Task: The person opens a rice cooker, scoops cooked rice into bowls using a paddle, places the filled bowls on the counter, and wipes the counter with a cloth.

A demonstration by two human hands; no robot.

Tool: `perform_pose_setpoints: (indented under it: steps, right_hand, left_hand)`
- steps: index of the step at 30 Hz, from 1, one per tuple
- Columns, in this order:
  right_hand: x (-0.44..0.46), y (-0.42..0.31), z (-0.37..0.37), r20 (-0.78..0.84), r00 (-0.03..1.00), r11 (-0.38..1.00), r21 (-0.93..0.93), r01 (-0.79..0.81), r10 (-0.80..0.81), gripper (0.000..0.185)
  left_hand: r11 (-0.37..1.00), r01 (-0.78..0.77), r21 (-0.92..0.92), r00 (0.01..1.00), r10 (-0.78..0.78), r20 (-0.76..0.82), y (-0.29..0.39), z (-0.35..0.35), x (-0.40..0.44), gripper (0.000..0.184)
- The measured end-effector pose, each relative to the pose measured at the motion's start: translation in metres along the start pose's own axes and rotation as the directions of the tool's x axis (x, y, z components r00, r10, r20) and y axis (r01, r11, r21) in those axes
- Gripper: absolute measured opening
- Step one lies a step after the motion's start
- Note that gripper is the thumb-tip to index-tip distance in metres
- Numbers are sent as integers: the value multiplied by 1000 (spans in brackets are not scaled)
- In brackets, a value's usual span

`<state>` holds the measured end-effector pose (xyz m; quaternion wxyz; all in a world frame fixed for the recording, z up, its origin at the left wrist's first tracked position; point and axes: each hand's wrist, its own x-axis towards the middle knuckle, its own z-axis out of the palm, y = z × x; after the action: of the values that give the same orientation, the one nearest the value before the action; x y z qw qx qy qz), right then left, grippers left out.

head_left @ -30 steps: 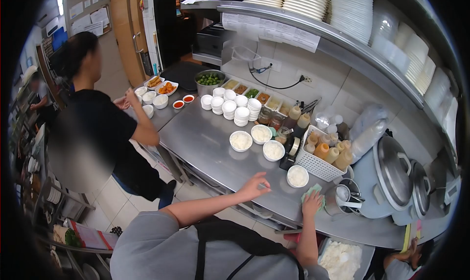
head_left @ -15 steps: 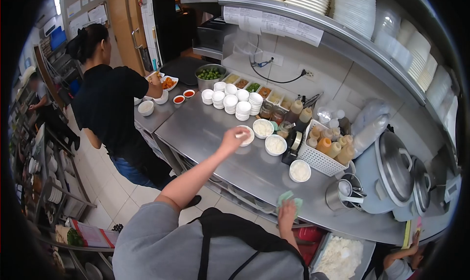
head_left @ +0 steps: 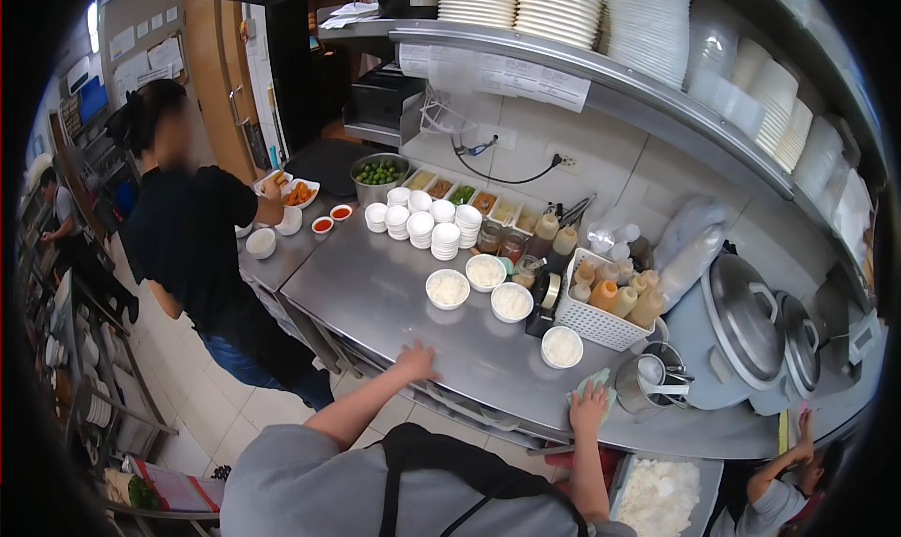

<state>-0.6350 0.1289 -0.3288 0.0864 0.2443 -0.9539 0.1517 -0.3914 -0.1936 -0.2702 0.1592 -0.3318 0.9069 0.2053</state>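
Closest to me, a tub [head_left: 710, 485] of rice sat below the counter [head_left: 366, 298]. On the counter's near edge, the person's right hand [head_left: 589, 409] lay over a green cloth [head_left: 602, 390], fingers somewhat apart; I couldn't tell whether they gripped it. The left hand [head_left: 416, 361] was well apart from it, near the same edge, holding nothing, its fingers spread; whether it touched the metal I couldn't tell. A metal pitcher [head_left: 635, 389] stood just beside the cloth. Past the cloth came one rice bowl [head_left: 562, 347], then three more bowls [head_left: 448, 289] grouped together, with a basket [head_left: 601, 323] of bottles to their right. Beyond stood stacked white cups [head_left: 445, 240] and a pot [head_left: 372, 195] of green fruit. Off left, a co-worker [head_left: 188, 227] reached toward some food.
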Motion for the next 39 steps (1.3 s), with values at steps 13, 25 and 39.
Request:
perform_pose_setpoints:
  steps: [13, 25, 39]
  right_hand:
    - [96, 1, 64, -160, 986, 996, -89, 30, -44, 44]
    - [-63, -46, -16, -43, 867, 697, 575, 428, -497, 18]
    - [-16, 16, 2, -348, 937, 968, 246, 56, 35, 23]
  left_hand:
    - [987, 42, 153, 995, -27, -98, -8, 31, 6, 77]
    - [538, -296, -789, 948, 62, -313, 34, -102, 51, 39]
    - [-864, -319, -389, 791, -17, -612, 144, -374, 59, 25]
